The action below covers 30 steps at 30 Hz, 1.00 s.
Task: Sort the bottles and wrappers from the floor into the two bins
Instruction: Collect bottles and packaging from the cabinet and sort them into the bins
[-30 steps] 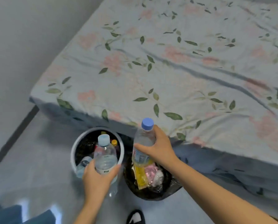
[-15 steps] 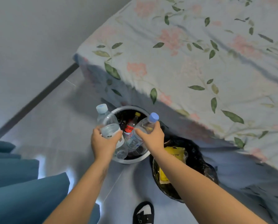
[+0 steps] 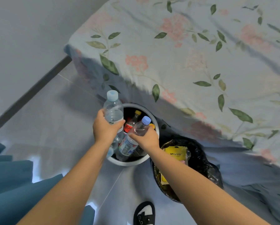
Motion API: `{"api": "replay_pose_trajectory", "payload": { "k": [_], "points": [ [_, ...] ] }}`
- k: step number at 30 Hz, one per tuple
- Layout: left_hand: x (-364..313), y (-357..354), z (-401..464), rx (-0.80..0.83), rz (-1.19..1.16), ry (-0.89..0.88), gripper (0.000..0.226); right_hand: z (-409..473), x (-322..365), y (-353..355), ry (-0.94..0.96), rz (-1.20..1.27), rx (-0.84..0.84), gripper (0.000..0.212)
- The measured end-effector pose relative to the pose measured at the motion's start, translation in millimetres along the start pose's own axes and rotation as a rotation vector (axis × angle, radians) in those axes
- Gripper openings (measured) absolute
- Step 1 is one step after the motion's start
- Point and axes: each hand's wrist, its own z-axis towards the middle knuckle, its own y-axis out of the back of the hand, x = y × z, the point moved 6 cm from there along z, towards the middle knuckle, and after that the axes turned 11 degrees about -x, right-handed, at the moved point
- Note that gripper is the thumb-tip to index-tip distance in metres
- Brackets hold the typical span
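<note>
Bed w/ floral sheet (image 3: 184,62) behind both bins. Since a sec ago, hands moved over white bin (image 3: 155,125): left hand (image 3: 106,129) grasps bottle (image 3: 113,109), right hand (image 3: 146,138) another (image 3: 139,127). Drop looks imminent. Wrappers in black bin (image 3: 206,164).

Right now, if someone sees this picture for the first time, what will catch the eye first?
Two bare hands at the centre, the left hand and the right hand, each grip a clear plastic water bottle with a pale blue cap over the round white-rimmed bin full of bottles. Right of it stands the black bag-lined bin holding a yellow wrapper; the floral bedsheet fills the top.
</note>
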Motion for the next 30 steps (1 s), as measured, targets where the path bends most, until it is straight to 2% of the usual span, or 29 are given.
{"api": "replay_pose_trajectory", "payload": {
  "k": [2, 4, 6, 10, 16, 21, 26, 30],
  "points": [
    [4, -12, 4, 0.024, 0.043, -0.004, 0.058, -2, 0, 5, 0.026, -0.01, -0.013, 0.057],
    [4, -22, 9, 0.042, 0.091, -0.041, 0.063, -4, -2, 10, 0.044, -0.062, -0.029, 0.074],
    [1, -32, 11, 0.072, 0.152, -0.1, 0.068, -5, -8, 13, 0.044, -0.099, -0.042, 0.078],
    [1, -48, 16, 0.107, 0.214, -0.156, 0.072, -7, -20, 17, 0.032, -0.094, -0.05, 0.073],
    [10, -57, 5, 0.148, 0.292, -0.175, 0.059, -11, -40, 35, -0.006, -0.097, -0.04, 0.076],
    [5, -58, -28, 0.197, 0.303, -0.201, 0.053, -20, -56, 66, -0.017, -0.095, -0.038, 0.062],
    [-43, -66, -90, 0.284, 0.353, -0.396, 0.028, -36, -64, 130, 0.054, -0.171, -0.063, 0.043],
    [-102, -97, -166, 0.409, 0.481, -0.704, 0.021, -53, -82, 214, 0.171, -0.302, -0.167, 0.038]
  ]
}}
